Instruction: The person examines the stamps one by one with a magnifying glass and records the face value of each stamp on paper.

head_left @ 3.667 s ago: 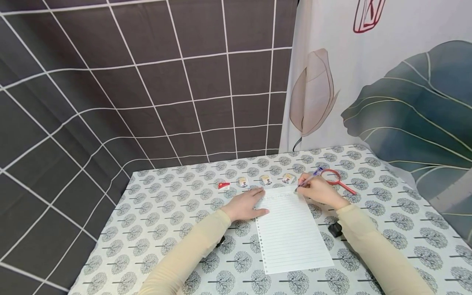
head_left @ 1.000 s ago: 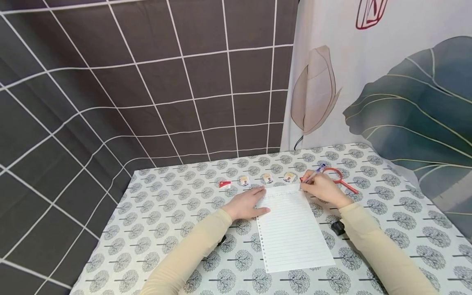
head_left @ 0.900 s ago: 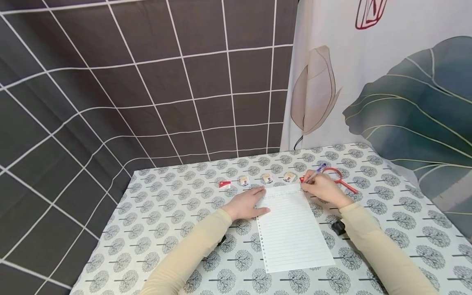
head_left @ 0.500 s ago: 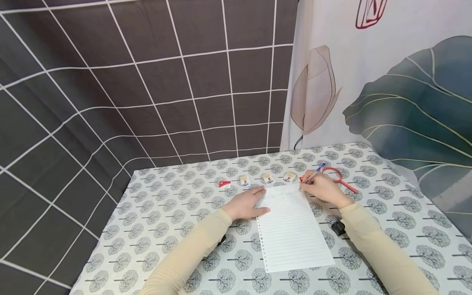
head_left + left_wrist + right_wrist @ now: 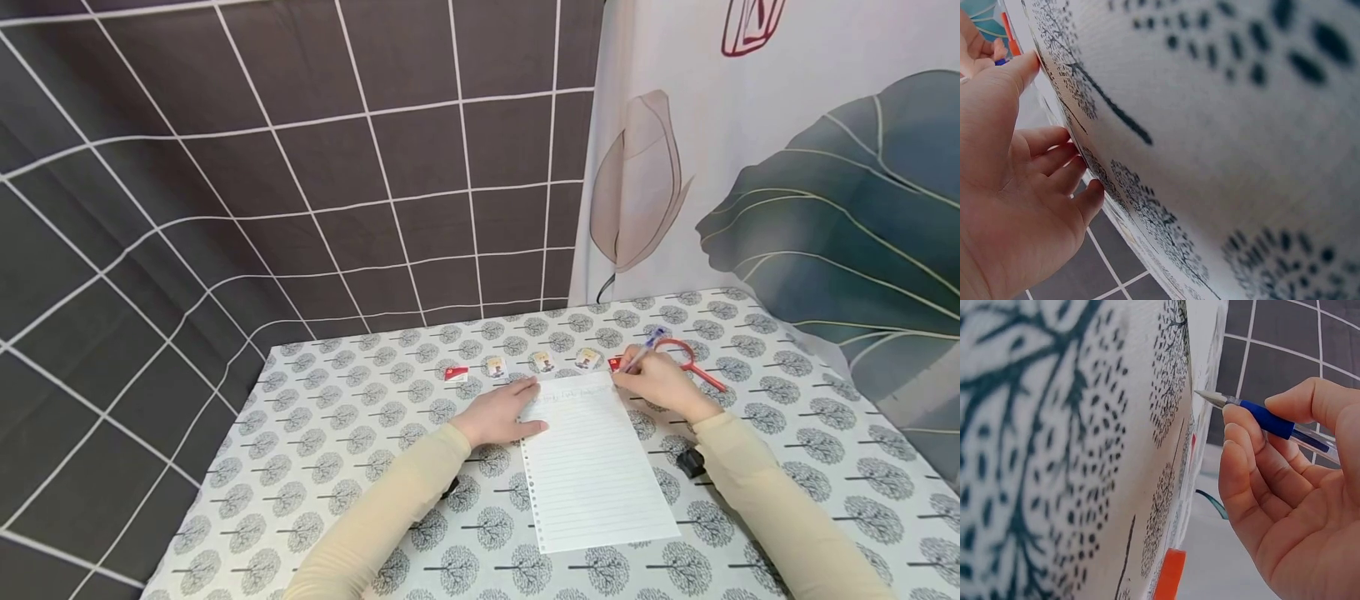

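Red magnifier, small cards

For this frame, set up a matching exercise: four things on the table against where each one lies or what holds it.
Things:
1. pen
2. lined sheet
3. magnifier
4. small cards

Places or states:
A. in a row beyond the sheet's top edge
B. pinched in the right hand
C. pressed flat under the left hand
D. lying behind the right hand

Pairs: 1-B, 2-C, 3-D, 4-A

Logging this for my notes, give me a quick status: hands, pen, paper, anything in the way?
Left hand flat on lined sheet. Right hand gripping blue pen, tip at sheet's top right corner. Red magnifying glass just beyond right hand, not blocking.
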Motion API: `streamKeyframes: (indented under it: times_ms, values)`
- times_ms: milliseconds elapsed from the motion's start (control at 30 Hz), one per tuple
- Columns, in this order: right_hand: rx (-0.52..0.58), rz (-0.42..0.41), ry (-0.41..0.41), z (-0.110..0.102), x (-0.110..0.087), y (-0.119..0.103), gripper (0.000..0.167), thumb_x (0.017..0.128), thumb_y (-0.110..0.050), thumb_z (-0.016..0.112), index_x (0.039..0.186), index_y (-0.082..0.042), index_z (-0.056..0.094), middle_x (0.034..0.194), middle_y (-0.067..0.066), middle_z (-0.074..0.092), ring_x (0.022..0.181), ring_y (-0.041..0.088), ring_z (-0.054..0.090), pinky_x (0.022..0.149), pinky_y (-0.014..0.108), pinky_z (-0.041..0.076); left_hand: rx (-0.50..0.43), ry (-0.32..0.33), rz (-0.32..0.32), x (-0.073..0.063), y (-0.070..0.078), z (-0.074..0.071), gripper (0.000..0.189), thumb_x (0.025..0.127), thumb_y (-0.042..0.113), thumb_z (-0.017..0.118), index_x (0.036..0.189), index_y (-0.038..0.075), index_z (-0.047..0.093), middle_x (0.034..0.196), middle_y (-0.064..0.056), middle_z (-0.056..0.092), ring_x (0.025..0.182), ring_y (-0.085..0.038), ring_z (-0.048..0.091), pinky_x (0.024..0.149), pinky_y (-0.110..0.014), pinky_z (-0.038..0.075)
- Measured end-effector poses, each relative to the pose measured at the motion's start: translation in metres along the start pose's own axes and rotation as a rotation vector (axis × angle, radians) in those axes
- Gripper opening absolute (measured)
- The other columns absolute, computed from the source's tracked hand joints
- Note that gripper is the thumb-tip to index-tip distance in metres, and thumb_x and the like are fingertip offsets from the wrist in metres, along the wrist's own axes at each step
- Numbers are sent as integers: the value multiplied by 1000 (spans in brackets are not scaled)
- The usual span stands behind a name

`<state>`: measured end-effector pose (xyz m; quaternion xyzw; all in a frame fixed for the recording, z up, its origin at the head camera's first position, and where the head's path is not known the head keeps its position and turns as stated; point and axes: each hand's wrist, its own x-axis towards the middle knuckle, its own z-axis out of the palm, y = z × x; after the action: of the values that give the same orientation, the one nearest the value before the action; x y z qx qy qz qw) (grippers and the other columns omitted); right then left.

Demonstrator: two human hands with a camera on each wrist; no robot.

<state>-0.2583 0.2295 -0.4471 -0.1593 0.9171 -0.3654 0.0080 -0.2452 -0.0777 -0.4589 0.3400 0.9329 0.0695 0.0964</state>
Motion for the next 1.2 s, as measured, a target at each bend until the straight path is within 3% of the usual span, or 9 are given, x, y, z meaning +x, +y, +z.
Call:
streamKeyframes:
  times_ms: [400,800,1200]
  values:
    - [20,5,0,1,1,-3,9,93,-15,65,90,-9,59,65,1,54,52,13,41,45,24,36,-11,3,-3,0,1,1,80,101,58,47,157,3,32,165,-10,26,150,-26,28,123,-36,24]
    - [12,-8,-28,2,0,-6,7,94,-15,63,89,-10,60,66,1,56,55,15,44,52,27,40,1,3,0,1,-1,1,80,101,59,47,157,3,31,165,-10,25,150,-26,27,123,-36,23]
    - [27,5,-39,2,-1,-3,7,95,-16,63,92,-10,61,66,3,57,54,15,43,51,27,39,6,12,-6,0,2,-1,79,101,58,49,156,3,34,164,-10,28,149,-25,30,122,-35,25]
